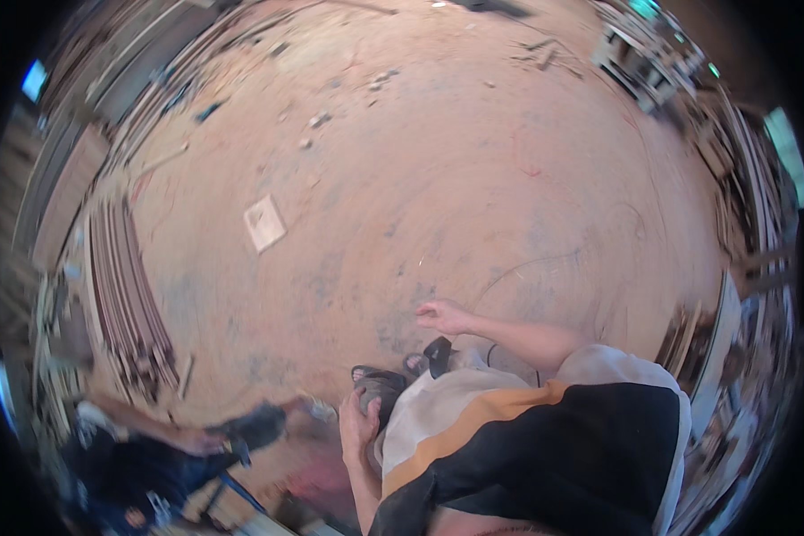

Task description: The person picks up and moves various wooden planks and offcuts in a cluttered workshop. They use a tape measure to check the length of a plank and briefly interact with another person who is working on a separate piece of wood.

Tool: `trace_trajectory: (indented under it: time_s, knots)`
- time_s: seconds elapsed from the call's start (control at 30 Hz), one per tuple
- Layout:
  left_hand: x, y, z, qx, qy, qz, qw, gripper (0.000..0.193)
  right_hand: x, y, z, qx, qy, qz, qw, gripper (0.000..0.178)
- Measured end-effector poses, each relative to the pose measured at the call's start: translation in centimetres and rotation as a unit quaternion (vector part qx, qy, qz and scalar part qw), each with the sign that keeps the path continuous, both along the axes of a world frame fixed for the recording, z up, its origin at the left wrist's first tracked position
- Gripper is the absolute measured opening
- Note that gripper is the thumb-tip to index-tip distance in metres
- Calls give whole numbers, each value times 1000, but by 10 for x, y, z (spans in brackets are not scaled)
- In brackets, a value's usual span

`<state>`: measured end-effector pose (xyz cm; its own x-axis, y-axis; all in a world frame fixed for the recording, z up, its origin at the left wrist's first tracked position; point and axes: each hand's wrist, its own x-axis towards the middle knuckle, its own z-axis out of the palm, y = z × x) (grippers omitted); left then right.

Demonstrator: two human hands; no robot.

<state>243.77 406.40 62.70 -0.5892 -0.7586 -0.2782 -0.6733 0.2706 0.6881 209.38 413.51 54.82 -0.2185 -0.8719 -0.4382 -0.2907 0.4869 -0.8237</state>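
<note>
My left hand (357, 422) hangs beside my left leg, close to the dark trouser cloth (381, 393). Its fingers and thumb look apart, and I see nothing held in it. My right hand (444, 316) reaches out in front of me over the dusty floor, its fingers loosely bent and slightly apart, with nothing visible between them. Below it is a small black item (438, 355) against my front, too blurred to name. My shirt (545, 447) is black, orange and pale, and covers much of the lower view. A sandalled foot (414, 363) shows past it.
Long brown boards (125, 286) lie stacked at left. A pale flat panel (265, 223) and small scraps (320, 119) lie on the floor. At lower left, a person in dark clothes (179, 464) sits close by. A machine (639, 67) stands far right; more wood (683, 344) lines the right.
</note>
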Motion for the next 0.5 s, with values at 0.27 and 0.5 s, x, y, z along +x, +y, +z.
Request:
trace_trajectory:
  time_s: [0.27,0.5]
  knots:
    - [-54,-113,-60,106,-137,-117,978,54,-56,32,-5,79,18,-166,983,48]
    - [-141,-242,-79,120,-198,-168,958,57,-89,-22,-25,92,-36,-274,957,51]
